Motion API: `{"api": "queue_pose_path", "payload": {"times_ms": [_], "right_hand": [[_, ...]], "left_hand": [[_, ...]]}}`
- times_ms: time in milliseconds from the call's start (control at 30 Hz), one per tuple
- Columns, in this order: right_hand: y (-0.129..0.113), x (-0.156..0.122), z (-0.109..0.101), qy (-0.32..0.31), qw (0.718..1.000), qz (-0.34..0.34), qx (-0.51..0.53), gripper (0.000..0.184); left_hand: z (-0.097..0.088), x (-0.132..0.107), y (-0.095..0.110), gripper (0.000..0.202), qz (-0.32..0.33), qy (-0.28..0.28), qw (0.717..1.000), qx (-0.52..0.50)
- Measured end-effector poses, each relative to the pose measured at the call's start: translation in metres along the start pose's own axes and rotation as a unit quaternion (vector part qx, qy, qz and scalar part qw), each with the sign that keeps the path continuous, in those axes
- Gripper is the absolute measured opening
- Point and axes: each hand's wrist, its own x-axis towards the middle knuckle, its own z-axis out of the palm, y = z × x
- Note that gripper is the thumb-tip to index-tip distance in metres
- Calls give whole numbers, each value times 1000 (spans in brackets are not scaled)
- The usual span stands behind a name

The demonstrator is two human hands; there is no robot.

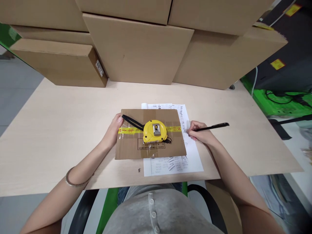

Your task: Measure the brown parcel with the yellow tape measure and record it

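Observation:
My left hand grips the left edge of a flat cardboard box, its thumb by the upper corner and its other fingers partly hidden. Yellow printed tape runs across the box. On top of it lies a yellow tape measure with a metal belt clip and a black wrist strap, whose loop end reaches my left thumb. Beneath the box, printed paper sheets with handwritten pen strokes stick out at the right, top and bottom. My right hand is closed around a black pen, its tip at the paper beside the box.
Large cardboard boxes are stacked along the back of the wooden table. A smaller box with a label stands at the back left. Black equipment and cables are at the right, beyond the table edge.

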Motion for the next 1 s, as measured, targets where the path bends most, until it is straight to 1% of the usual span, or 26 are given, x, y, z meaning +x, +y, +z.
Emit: {"api": "queue_pose_path", "payload": {"times_ms": [133,233,300,367,433,467,500,533,567,600,633,667,733,800,867,900,967,1000], "right_hand": [[-9,0,3,7,993,30,-112,51],[-21,1,9,26,975,35,-218,55],[-31,0,11,44,961,32,-273,57],[-44,-2,11,62,948,32,-310,55],[-60,-6,9,102,939,16,-327,50],[-70,-9,9,127,939,-15,-318,48],[-81,-12,10,144,941,-64,-299,47],[-92,-15,12,146,942,-127,-274,49],[-102,-18,16,133,939,-194,-251,53],[-112,-21,22,105,931,-256,-236,60],[-121,-23,29,69,921,-302,-237,66],[-128,-25,36,36,909,-333,-247,70],[-135,-29,49,-7,890,-371,-267,66],[-134,-31,56,-41,882,-398,-248,58],[-127,-32,58,-66,887,-416,-189,55],[-124,-32,58,-71,892,-419,-154,54],[-123,-30,58,-67,899,-424,-90,53],[-125,-28,59,-62,897,-432,-67,53]], "left_hand": [[-6,2,-8,54,6,8,1000,26],[-12,3,-11,65,13,10,1000,13],[-16,3,-10,63,64,33,997,19],[-20,3,-5,48,152,55,987,27],[-23,0,1,30,236,54,970,32],[-24,-1,4,26,267,45,962,38],[-25,-3,6,25,290,35,955,51],[-25,-5,7,28,305,24,950,69],[-26,-8,8,31,310,13,946,88],[-26,-10,8,33,309,4,945,107],[-26,-12,8,34,303,-2,945,124],[-26,-14,8,35,297,-6,944,140],[-25,-16,9,35,290,-10,941,172],[-25,-16,10,31,293,-15,932,214],[-25,-15,10,28,290,-28,924,248],[-25,-14,8,31,285,-38,923,255],[-27,-10,3,42,265,-63,931,245],[-27,-7,0,46,251,-76,937,231]]}}
